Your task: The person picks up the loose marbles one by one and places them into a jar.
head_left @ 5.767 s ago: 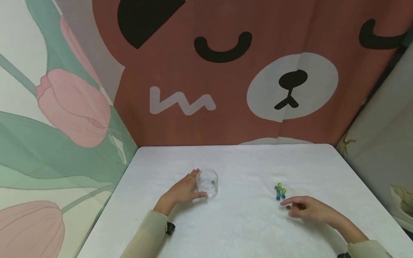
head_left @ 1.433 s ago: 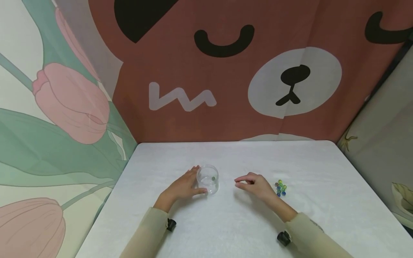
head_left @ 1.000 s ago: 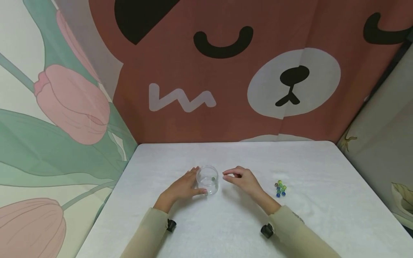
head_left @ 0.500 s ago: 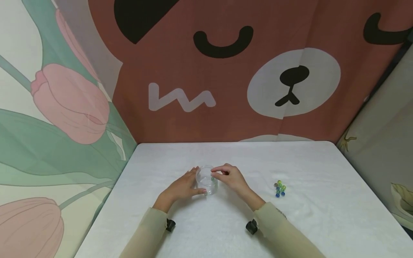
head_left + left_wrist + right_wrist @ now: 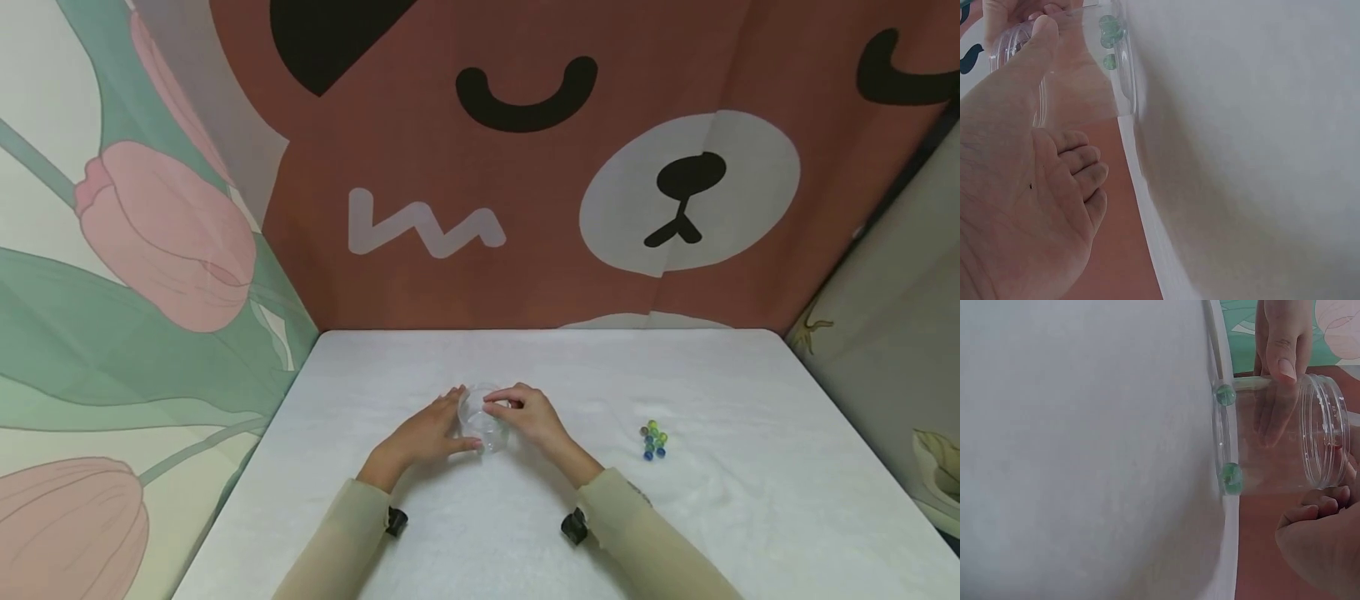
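Note:
A clear jar [image 5: 483, 421] stands upright on the table. My left hand [image 5: 423, 433] holds its left side, thumb at the near side and fingers behind. Over the jar's mouth, my right hand [image 5: 531, 414] pinches with thumb and forefinger. A small reddish-brown spot shows at those fingertips in the right wrist view, apparently a marble, mostly hidden. Green marbles lie at the jar's bottom: one marble [image 5: 1225, 395] near the left hand's side and another marble [image 5: 1232, 479] opposite. The left wrist view shows the same jar [image 5: 1079, 81] sideways.
Several loose marbles [image 5: 653, 440], yellow, green, blue and brown, sit in a cluster to the right of my right hand. A white cloth covers the table [image 5: 480, 533]. Behind it hangs a brown bear-print curtain [image 5: 412, 292].
My right hand has gone from beside the marble cluster leftward to the jar's mouth. The loose brown marble beside that hand earlier is gone from the table. My left hand stays on the jar.

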A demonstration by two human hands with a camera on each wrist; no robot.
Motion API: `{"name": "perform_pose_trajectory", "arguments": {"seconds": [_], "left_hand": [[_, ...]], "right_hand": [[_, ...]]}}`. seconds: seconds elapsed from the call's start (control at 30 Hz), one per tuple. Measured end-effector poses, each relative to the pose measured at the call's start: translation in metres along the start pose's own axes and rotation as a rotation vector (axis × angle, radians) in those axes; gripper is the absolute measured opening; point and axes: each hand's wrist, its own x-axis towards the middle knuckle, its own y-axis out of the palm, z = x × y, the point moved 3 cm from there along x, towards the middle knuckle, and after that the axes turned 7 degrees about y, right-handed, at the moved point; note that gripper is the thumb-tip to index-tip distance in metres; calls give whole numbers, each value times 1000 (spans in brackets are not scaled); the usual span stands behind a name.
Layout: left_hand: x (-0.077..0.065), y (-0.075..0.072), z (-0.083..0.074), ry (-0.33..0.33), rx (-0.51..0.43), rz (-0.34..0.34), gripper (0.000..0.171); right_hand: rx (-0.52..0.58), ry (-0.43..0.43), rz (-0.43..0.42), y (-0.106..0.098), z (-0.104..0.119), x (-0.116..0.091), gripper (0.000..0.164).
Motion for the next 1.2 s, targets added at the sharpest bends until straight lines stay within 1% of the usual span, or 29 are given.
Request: {"name": "perform_pose_trajectory", "arguments": {"seconds": [0.07,0.17,0.3,0.47,0.57,0.67,0.97,1.07,1.2], "left_hand": [[0,0,0,2,-3,-2,103],[-1,0,0,3,-2,-3,104],[1,0,0,0,9,2,104],[2,-1,-1,-18,12,6,105],[1,0,0,-28,15,12,105],[0,0,1,-30,19,12,104],[-2,-1,1,-23,19,-2,101],[-1,-2,1,-20,18,-7,101],[-1,-3,-1,-16,17,4,104]], "right_hand": [[0,9,4,1,-1,0,20],[3,21,9,2,-2,0,29],[45,42,23,1,0,0,38],[69,42,27,0,2,1,38],[54,36,39,1,0,1,39],[45,33,48,-2,2,-2,40],[-22,39,63,-33,6,-15,39],[-34,52,67,-45,5,-21,39],[-41,81,78,-59,0,-30,41]]}}
